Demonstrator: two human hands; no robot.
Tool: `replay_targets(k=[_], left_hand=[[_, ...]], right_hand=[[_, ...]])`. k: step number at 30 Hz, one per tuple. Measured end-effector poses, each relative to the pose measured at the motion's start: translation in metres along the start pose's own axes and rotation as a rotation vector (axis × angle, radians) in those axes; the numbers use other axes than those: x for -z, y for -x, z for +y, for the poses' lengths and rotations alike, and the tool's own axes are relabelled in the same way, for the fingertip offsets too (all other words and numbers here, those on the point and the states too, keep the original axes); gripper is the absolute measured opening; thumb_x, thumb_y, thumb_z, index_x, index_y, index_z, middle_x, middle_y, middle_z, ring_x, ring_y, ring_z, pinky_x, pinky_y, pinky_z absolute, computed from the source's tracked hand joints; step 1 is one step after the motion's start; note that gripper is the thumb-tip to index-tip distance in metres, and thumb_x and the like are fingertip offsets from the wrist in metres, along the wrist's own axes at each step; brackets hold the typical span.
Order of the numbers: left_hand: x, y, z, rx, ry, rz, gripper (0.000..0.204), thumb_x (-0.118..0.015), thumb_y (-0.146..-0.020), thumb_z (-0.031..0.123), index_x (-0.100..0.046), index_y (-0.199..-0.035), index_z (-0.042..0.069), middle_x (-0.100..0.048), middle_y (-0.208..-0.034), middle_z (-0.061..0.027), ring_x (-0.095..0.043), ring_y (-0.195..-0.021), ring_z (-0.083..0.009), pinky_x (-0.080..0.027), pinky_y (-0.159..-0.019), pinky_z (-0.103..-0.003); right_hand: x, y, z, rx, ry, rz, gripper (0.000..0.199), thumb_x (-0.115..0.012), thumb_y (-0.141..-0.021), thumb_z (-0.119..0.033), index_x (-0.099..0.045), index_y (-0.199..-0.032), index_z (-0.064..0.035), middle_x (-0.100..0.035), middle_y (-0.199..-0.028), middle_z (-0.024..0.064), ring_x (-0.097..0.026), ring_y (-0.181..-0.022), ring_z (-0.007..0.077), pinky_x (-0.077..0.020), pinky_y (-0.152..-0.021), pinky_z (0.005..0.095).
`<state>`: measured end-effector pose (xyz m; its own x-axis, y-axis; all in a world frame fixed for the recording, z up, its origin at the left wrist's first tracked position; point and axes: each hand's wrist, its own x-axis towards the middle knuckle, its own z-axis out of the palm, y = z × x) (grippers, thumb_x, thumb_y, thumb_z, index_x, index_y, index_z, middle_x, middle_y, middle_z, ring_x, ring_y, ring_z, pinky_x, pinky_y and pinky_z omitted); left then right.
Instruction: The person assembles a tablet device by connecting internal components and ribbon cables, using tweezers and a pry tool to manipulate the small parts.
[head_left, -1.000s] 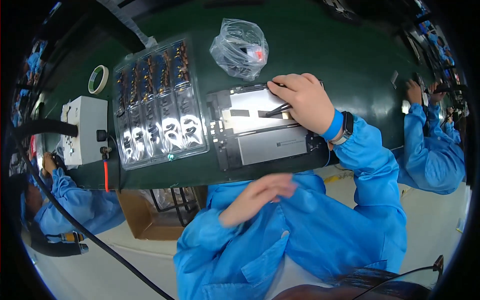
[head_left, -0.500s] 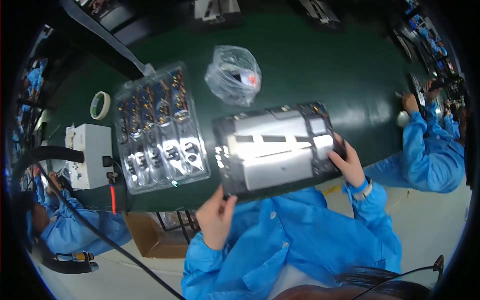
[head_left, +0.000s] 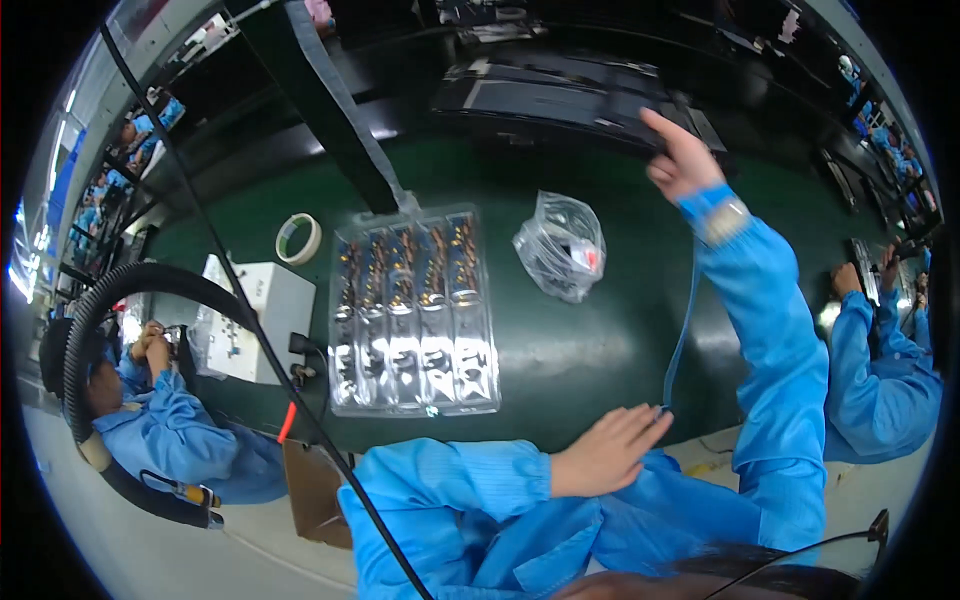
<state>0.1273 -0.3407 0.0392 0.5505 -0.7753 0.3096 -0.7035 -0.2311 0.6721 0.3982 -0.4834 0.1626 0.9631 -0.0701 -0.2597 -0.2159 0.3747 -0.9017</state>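
Green bench, right hand (head_left: 682, 160) gripping dark panel (head_left: 560, 95) at far edge, left hand (head_left: 605, 450) spread, idle.

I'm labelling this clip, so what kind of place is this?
Probably an electronics assembly line: a green work mat, a clear blister tray of small parts, and co-workers in blue smocks seated alongside. The right hand holds a flat dark panel.

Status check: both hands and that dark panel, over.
Right hand outstretched, gripping the dark flat panel at the bench's far side. Left hand open, empty, at the near edge. Clear blister tray and plastic bag lie between.
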Motion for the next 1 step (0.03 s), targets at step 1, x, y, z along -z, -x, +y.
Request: replay_targets(k=[1], left_hand=[[-0.0072, -0.0005, -0.0038, -0.006, 0.019, -0.083, 0.069, -0.059, -0.074, 0.017, -0.028, -0.131, -0.005, -0.036, -0.13, -0.022, -0.034, -0.123, -0.0352, -0.025, -0.103, -0.044]], right_hand=[[-0.0392, -0.0147, 0.0047, -0.02, -0.01, 0.016, 0.018, -0.065, -0.08, -0.025, -0.054, -0.078, -0.0114, -0.058, -0.068, -0.0023, -0.025, -0.033, 0.0066, -0.0178, -0.032, 0.0212]])
